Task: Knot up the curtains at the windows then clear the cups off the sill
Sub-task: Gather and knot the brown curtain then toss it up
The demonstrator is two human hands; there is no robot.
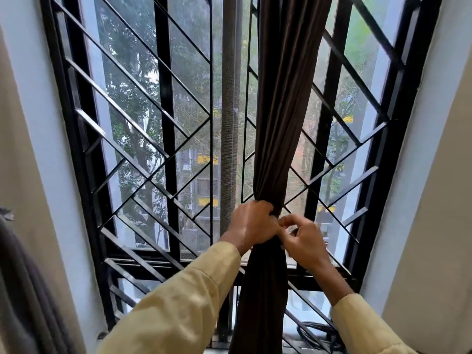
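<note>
A tall window fills the view, barred by a black grille [166, 98] of upright and slanting bars, with trees and buildings blurred behind the pane. A grey centre post [229, 111] runs up the middle of it, and pale walls flank the frame.

Both arms reach up and forward from the bottom edge in pale yellow sleeves [184, 302]. The left hand [251, 223] sits just right of the post at its lower part. Its back faces the camera and its fingers are curled tightly round the gathered brown curtain [283, 111], squeezing it into a narrow neck. The right hand [305, 242] is farther right of the post and slightly lower, wrist bent. Its fingers [286, 221] curve loosely toward the neck and meet the left hand's knuckles. Something dark shows inside that curl, but whether the right hand holds cloth cannot be told.

The curtain hangs as one long bundle with its long axis close to vertical. Its upper part leans away to the right of the post, and its lower part drops almost straight down beside the post's foot to the bottom edge. It is narrowest at the left hand and widens above and below.

Far left of the post, grey cloth [23, 290] hangs by the wall. Low and to the right of the post lies a coil of black cable [319, 333].
</note>
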